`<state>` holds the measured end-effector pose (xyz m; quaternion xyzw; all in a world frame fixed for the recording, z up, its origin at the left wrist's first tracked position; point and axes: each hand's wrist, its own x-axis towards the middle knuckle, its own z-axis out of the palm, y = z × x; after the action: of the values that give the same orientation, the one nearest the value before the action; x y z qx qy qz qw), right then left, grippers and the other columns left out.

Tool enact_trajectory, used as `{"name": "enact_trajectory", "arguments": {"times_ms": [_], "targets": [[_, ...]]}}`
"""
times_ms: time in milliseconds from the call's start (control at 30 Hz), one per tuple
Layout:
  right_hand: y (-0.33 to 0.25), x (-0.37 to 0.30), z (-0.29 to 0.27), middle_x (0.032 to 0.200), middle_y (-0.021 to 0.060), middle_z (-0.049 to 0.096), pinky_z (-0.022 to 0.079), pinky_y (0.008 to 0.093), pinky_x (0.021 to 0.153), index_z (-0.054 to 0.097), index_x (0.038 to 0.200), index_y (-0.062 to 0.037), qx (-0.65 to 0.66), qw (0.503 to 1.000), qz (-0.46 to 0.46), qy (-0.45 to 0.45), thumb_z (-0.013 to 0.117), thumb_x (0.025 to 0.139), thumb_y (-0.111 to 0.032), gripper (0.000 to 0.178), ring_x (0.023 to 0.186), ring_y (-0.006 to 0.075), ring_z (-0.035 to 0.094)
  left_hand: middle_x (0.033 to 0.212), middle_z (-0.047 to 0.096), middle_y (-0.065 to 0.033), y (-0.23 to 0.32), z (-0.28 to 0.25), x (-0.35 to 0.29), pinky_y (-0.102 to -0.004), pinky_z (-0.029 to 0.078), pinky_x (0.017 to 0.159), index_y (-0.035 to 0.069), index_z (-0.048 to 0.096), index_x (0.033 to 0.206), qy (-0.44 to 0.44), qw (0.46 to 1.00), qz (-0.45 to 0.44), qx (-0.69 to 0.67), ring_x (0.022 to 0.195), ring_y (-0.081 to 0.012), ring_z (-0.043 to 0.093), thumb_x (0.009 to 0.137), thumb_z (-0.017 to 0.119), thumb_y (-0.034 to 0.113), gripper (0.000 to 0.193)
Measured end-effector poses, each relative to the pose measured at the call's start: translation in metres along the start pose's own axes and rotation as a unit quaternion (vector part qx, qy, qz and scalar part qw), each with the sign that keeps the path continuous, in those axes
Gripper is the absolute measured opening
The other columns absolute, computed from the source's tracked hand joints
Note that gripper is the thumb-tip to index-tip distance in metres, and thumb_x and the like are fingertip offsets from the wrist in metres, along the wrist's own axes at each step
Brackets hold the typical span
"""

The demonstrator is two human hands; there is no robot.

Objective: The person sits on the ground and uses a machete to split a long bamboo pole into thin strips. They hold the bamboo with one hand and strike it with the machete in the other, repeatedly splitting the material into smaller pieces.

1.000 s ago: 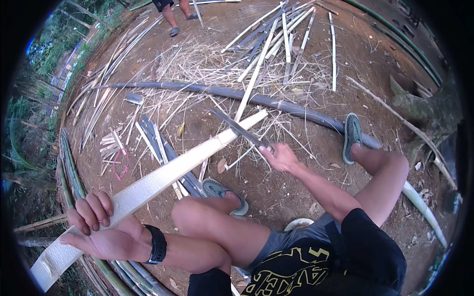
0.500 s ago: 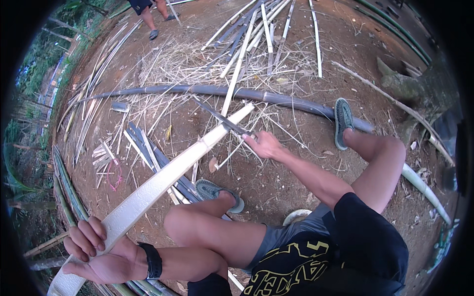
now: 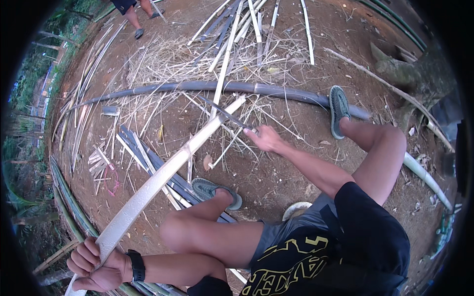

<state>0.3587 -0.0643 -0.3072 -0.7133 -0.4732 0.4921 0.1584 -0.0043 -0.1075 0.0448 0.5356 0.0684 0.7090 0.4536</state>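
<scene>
A long split bamboo strip point(image 3: 150, 190), pale on its inner face, runs from the lower left up toward the centre. Around its lower part my left hand point(image 3: 96, 264) is closed, the fingers curled over the edge; a dark watch sits on that wrist. My right hand point(image 3: 266, 138) is closed round the handle of a knife point(image 3: 224, 113), most of the handle hidden in the fist. The dark blade points up and left and crosses the strip near its far end. Whether its edge bites into the bamboo I cannot tell.
A dark bamboo pole point(image 3: 207, 87) lies across the ground ahead, with shavings point(image 3: 163, 64) and several split strips point(image 3: 247, 24) beyond. More dark strips point(image 3: 153, 158) lie beside my left foot. A tree trunk point(image 3: 424, 79) stands right; another person's legs point(image 3: 136, 19) show far left.
The strip has tilted to a steeper, more edge-on angle, its far end shifting left. My left hand has moved right and slightly down. The knife stays across the strip near its far end.
</scene>
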Motion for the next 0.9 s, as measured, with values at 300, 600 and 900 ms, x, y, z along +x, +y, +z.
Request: {"name": "enact_trajectory", "arguments": {"times_ms": [300,600,900], "targets": [[-0.103,-0.092,-0.001,0.049,0.0006,0.044,0.038,0.0364,0.034,0.059,0.072,-0.0063,-0.004,0.927,-0.374,-0.041,0.045,0.093,-0.064,0.063,0.041,0.0143,0.044,0.049,0.023,0.0102,-0.008,-0.009,0.003,-0.0221,0.014,0.045,0.020,0.032,0.056,-0.081,0.986,-0.027,-0.144,0.042,-0.0049,0.018,0.081,0.072,0.041,0.051],[-0.080,-0.098,-0.021,0.050,-0.0004,0.045,0.041,0.0395,0.037,0.058,0.071,-0.0081,0.025,0.977,-0.194,-0.088,0.040,0.091,-0.071,0.069,0.042,0.0142,0.047,0.044,0.026,0.0111,-0.011,0.015,-0.002,-0.0195,0.014,0.042,0.020,0.036,0.053,-0.107,0.980,-0.027,-0.167,0.038,-0.0020,0.020,0.081,0.071,0.041,0.049],[-0.089,-0.103,-0.013,0.050,0.0101,0.050,0.042,0.0436,0.046,0.063,0.076,0.0014,0.027,0.960,-0.272,-0.066,0.047,0.093,-0.061,0.067,0.046,0.0235,0.051,0.041,0.033,0.0104,-0.013,-0.006,0.003,-0.0176,0.015,0.038,0.018,0.040,0.053,-0.105,0.981,-0.003,-0.163,0.035,-0.0006,0.023,0.083,0.074,0.036,0.050]]}}
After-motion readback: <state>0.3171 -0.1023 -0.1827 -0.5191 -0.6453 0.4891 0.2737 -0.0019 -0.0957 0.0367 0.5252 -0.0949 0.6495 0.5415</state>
